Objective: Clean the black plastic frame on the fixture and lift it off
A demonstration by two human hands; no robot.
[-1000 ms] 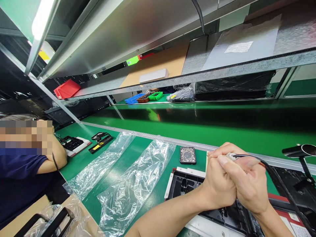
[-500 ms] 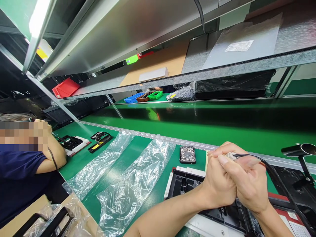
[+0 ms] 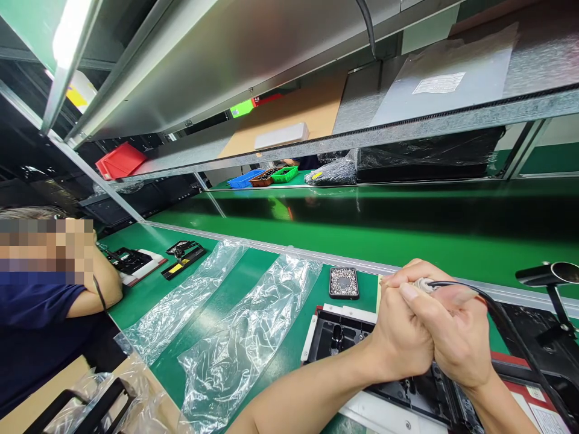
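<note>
Black cord [image 3: 500, 310], one: slim, pale-ended, above the black housing [image 3: 323, 337]. Left hand [image 3: 402, 340] and right hand [image 3: 461, 343], clenched together around its pale end (anything deeper inside is hidden). Black housing, one: open, white-edged; hands and left forearm [image 3: 312, 389] block its middle. Dish of small metallic pieces [image 3: 344, 283], one. Clear plastic bags [image 3: 248, 328], two, flat on the table [image 3: 283, 367]. Bins [image 3: 284, 175], three.

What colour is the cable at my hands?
The cable is black; it shows best in the head view.
</note>
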